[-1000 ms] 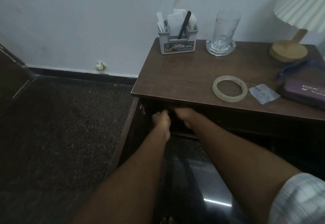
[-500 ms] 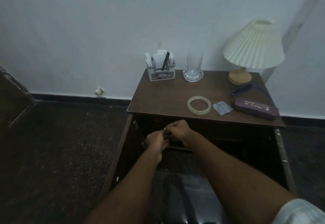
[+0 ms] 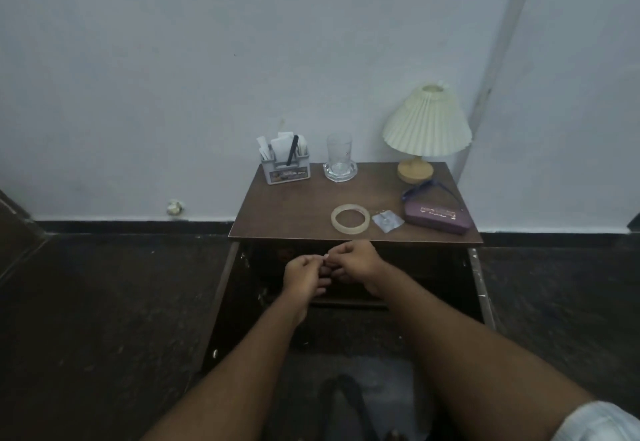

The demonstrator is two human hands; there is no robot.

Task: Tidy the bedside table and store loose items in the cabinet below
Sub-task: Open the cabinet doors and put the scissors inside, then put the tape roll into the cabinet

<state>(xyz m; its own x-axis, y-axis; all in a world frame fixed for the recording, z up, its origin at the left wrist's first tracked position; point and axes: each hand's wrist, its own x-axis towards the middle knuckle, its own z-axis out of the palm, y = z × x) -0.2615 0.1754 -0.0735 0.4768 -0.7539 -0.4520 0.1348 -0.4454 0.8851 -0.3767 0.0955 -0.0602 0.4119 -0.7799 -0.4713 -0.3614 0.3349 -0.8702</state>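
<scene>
Translucent plastic, the tape ring (image 3: 350, 218) at 12 o'clock from the curled left hand (image 3: 302, 272) and right hand (image 3: 354, 262), whose fingertips meet (contents I cannot tell), looks light, stiff and smooth, best pinched across its rim on the bedside table (image 3: 298, 212).

Dim, flat, bluish light with no clear source; the lamp (image 3: 427, 122) seems unlit. Below it, the cabinet (image 3: 349, 288) interior sinks into near-black shadow. Wide-angle bending warps the frame edges; detail is soft and grainy.
</scene>
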